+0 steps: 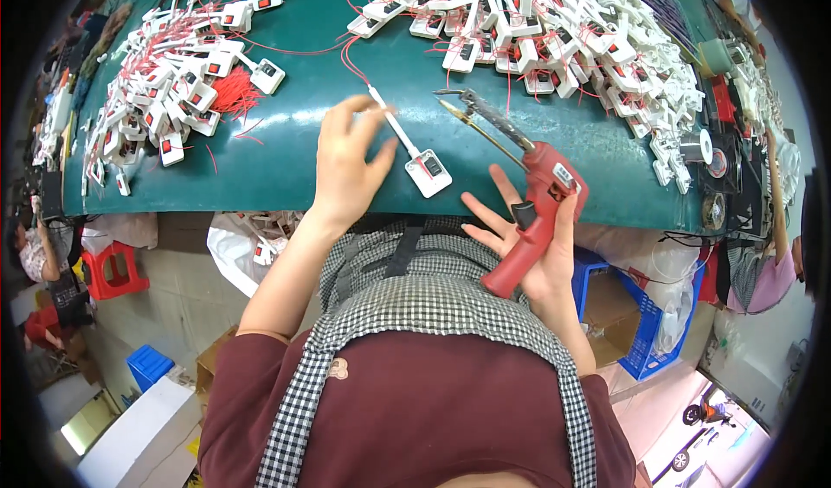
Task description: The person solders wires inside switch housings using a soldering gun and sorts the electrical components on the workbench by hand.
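Centrally, white long-stemmed switch (428, 183), red wires (349, 62), left hand (346, 161) half-open, hold unclear, right hand (549, 267) loosely cradling soldering gun (544, 195)

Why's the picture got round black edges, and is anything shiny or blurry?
Head view: black edges from the round fisheye lens; pale glare on the green table; the left hand slightly smeared at the fingers; the red tool looks sharper.

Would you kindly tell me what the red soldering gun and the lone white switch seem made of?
Red soldering gun: probably moulded plastic, smooth and evenly coloured; its front prongs look metallic, grey and brassy. White switch: likely hard plastic, with clean edges.
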Demonstrator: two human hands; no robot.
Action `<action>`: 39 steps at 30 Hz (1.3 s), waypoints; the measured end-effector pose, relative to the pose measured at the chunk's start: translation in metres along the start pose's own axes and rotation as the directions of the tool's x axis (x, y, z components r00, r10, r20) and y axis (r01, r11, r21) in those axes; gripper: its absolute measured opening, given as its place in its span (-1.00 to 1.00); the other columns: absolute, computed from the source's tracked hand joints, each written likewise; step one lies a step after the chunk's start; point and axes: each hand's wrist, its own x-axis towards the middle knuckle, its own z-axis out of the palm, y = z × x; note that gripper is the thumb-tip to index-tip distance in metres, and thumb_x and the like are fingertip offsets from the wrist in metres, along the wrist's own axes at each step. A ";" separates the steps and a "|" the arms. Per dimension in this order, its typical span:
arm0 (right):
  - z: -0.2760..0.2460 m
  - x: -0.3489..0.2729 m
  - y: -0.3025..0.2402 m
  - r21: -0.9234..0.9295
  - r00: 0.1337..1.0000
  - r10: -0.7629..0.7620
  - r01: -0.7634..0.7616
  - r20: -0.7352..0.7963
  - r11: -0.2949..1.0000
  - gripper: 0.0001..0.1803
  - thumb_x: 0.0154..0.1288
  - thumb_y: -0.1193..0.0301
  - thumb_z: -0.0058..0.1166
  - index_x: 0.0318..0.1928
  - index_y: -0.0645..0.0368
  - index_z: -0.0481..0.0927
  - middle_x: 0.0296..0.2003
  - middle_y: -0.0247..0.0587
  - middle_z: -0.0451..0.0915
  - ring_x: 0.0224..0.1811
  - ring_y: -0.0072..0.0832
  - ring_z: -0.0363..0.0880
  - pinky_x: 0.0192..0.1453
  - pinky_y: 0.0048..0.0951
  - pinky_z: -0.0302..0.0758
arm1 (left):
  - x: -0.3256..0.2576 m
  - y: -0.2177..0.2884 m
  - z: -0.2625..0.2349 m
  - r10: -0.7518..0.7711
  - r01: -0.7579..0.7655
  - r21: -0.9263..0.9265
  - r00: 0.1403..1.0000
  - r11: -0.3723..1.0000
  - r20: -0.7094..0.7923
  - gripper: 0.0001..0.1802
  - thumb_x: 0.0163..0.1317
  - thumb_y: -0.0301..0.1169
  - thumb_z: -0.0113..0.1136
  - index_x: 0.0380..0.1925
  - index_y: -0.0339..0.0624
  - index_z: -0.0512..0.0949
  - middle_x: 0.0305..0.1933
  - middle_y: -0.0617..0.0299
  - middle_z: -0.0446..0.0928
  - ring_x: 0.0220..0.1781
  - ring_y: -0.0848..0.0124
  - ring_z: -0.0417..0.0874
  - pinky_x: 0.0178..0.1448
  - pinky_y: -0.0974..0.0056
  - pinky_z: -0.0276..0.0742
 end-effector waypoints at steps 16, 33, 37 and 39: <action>0.006 0.017 0.014 0.175 0.997 0.070 -0.076 0.037 0.982 -0.22 0.19 -0.19 -0.24 0.30 -0.10 -0.04 0.29 -0.10 0.03 0.23 0.36 0.00 0.10 0.34 0.22 | 0.012 0.014 0.002 0.710 -0.857 0.109 0.483 0.504 0.513 -0.89 -0.24 -0.43 0.10 -0.62 -0.17 0.47 -0.45 0.31 0.41 -0.35 0.42 0.48 -0.25 0.37 0.44; 0.004 0.012 0.001 0.081 0.998 0.050 -0.047 -0.034 0.996 -0.22 0.22 -0.19 -0.32 0.32 -0.06 -0.08 0.30 -0.08 0.02 0.27 0.26 -0.02 0.16 0.23 0.24 | 0.008 -0.001 0.008 0.348 0.111 -0.597 0.723 0.794 0.597 -0.93 -0.07 -0.54 0.24 -0.50 -0.24 0.57 -0.41 0.20 0.56 -0.35 0.35 0.57 -0.23 0.35 0.47; -0.006 -0.005 -0.010 -0.071 0.994 -0.061 0.055 -0.086 0.996 -0.22 0.25 -0.15 -0.31 0.30 0.12 -0.02 0.24 -0.02 0.13 0.22 0.05 0.18 0.12 -0.08 0.39 | 0.014 -0.005 0.011 0.184 0.573 -0.615 0.633 0.542 0.752 -0.94 -0.01 -0.54 0.25 -0.52 -0.32 0.58 -0.44 0.22 0.57 -0.35 0.49 0.55 -0.22 0.42 0.46; -0.008 -0.018 -0.014 -0.217 0.971 -0.162 0.122 -0.178 0.969 -0.23 0.25 -0.12 -0.24 0.25 0.21 0.08 0.13 0.01 0.27 -0.09 -0.19 0.50 -0.19 -0.34 0.55 | 0.019 -0.006 0.010 0.154 0.620 -0.556 0.581 0.553 0.800 -0.93 0.00 -0.54 0.23 -0.51 -0.34 0.58 -0.44 0.23 0.56 -0.36 0.50 0.55 -0.22 0.43 0.46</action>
